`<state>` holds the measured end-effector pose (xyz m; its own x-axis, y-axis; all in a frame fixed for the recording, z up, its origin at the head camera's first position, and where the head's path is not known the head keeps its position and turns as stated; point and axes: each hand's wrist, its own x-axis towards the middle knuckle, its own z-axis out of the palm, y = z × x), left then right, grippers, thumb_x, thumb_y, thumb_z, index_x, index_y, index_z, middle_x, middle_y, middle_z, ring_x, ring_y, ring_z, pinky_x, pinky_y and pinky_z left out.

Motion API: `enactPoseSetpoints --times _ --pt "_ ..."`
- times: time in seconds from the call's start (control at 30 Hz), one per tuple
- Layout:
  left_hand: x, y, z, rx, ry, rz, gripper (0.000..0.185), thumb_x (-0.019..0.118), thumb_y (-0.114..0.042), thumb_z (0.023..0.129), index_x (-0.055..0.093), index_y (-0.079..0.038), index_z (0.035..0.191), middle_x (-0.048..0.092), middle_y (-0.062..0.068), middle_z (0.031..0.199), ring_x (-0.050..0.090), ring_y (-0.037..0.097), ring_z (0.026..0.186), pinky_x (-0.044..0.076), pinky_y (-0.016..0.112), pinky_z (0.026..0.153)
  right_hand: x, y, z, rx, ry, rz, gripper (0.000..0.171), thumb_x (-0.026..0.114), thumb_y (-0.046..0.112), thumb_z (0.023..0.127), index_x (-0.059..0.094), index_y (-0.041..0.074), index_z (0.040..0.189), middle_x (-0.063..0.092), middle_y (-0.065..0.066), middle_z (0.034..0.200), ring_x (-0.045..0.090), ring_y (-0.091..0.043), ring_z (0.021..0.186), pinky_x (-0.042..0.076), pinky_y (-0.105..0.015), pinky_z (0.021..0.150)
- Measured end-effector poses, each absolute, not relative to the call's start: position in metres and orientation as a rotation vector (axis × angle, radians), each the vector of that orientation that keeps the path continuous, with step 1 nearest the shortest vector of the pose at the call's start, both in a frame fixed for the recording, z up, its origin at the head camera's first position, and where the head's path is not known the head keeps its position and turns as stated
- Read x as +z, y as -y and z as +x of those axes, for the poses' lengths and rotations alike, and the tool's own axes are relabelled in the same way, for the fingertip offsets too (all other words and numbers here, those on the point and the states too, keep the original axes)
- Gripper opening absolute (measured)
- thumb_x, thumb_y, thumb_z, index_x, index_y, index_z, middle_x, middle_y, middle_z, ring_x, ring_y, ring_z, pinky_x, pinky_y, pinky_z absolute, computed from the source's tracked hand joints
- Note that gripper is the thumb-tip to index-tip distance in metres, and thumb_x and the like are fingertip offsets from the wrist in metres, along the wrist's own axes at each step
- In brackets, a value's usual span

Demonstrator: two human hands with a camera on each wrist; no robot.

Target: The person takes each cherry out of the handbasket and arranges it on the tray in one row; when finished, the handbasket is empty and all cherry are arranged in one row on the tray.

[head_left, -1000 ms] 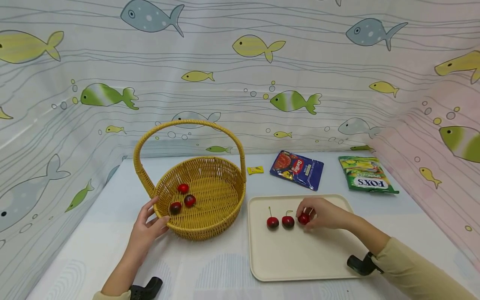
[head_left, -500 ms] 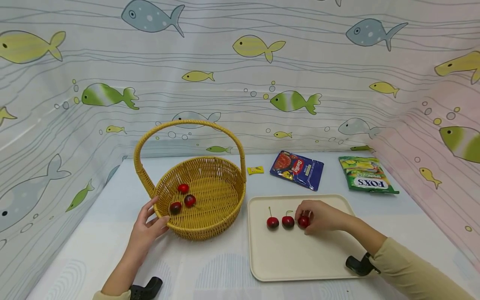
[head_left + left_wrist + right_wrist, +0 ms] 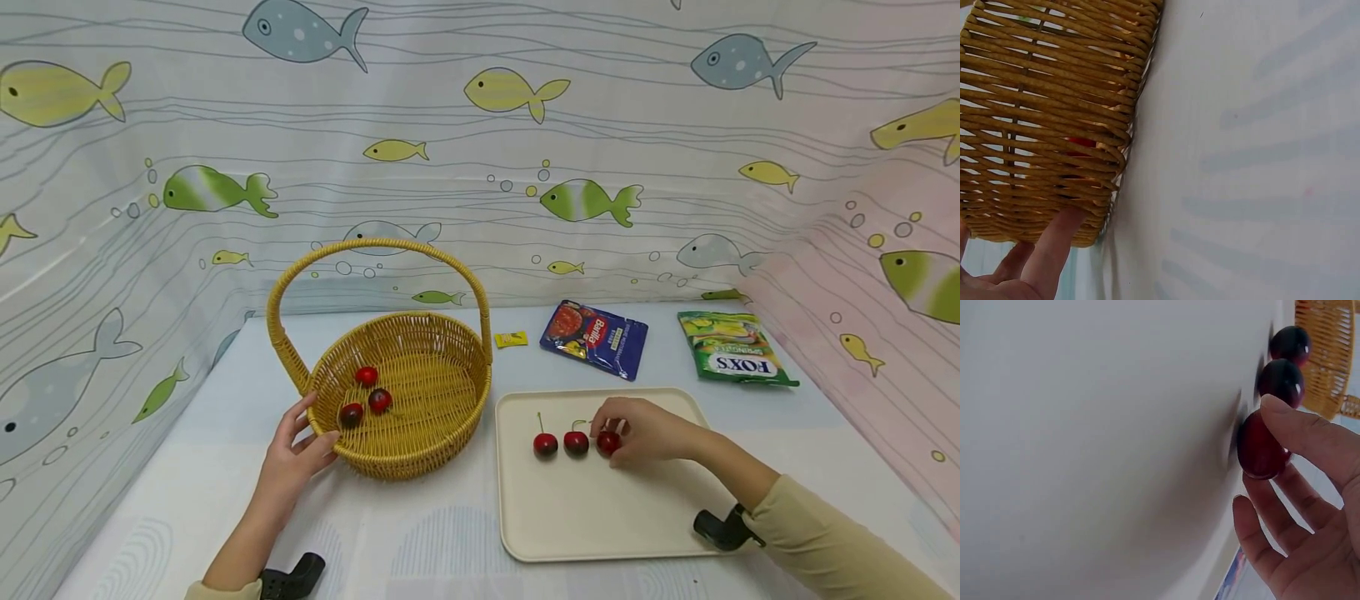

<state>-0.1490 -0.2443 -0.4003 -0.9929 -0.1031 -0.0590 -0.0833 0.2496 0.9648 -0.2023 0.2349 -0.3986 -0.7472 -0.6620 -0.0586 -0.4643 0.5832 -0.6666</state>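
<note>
Our right hand (image 3: 651, 431) had its grip pinched on the end cherry (image 3: 607, 442) on the tray (image 3: 600, 517), two more cherries (image 3: 560, 444) touching in a row just left. Our left hand (image 3: 294, 457), fingers straight, pressed the basket (image 3: 420, 433) wall; bare desk (image 3: 435, 542) lay nearer us.

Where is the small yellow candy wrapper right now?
In the head view, the small yellow candy wrapper lies on the table between the woven yellow basket and the blue sauce packet.

My head view looked down over the whole counter (image 3: 420, 533); each wrist view sat close, sharing the basket (image 3: 1047, 112) and tray (image 3: 1097, 450).
</note>
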Motion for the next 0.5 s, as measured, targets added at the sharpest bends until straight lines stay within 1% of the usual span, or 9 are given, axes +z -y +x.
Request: enactPoseSetpoints --times 0.13,0.27,0.43,0.5 --pt "-0.4 0.244 -0.149 -1.903 2.47 0.182 0.07 0.054 -0.017 0.095 0.011 -0.019 0.15 0.017 0.024 0.145 0.037 0.037 0.123 0.05 0.033 0.085 -0.388 -0.236 -0.202 -0.92 -2.532 -0.923 0.033 0.077 0.007 0.073 0.062 0.014 0.102 0.06 0.003 0.101 0.057 -0.02 0.092 0.052 -0.037 0.079" --pt "-0.4 0.244 -0.149 -1.907 2.469 0.181 0.07 0.054 -0.017 0.095 0.011 -0.019 0.15 0.017 0.025 0.145 0.037 0.038 0.123 0.05 0.034 0.085 -0.373 -0.237 -0.202 -0.91 -2.56 -0.94 0.033 0.076 0.007 0.074 0.062 0.015 0.103 0.062 0.0 0.102 0.057 -0.023 0.093 0.052 -0.039 0.079" --pt "-0.399 0.244 -0.148 -1.909 2.465 0.181 0.07 0.054 -0.016 0.095 0.011 -0.018 0.15 0.017 0.025 0.145 0.037 0.038 0.123 0.05 0.032 0.084 -0.352 -0.231 -0.202 -0.906 -2.567 -0.977 0.034 0.077 0.009 0.075 0.061 0.015 0.105 0.06 0.003 0.103 0.057 -0.025 0.095 0.052 -0.042 0.079" --pt "-0.399 0.244 -0.148 -1.912 2.463 0.186 0.07 0.054 -0.016 0.095 0.011 -0.018 0.15 0.017 0.025 0.145 0.037 0.038 0.123 0.05 0.032 0.084 -0.343 -0.226 -0.203 -0.901 -2.57 -1.004 0.033 0.077 0.01 0.075 0.062 0.016 0.105 0.059 0.006 0.103 0.056 -0.022 0.095 0.052 -0.039 0.08"
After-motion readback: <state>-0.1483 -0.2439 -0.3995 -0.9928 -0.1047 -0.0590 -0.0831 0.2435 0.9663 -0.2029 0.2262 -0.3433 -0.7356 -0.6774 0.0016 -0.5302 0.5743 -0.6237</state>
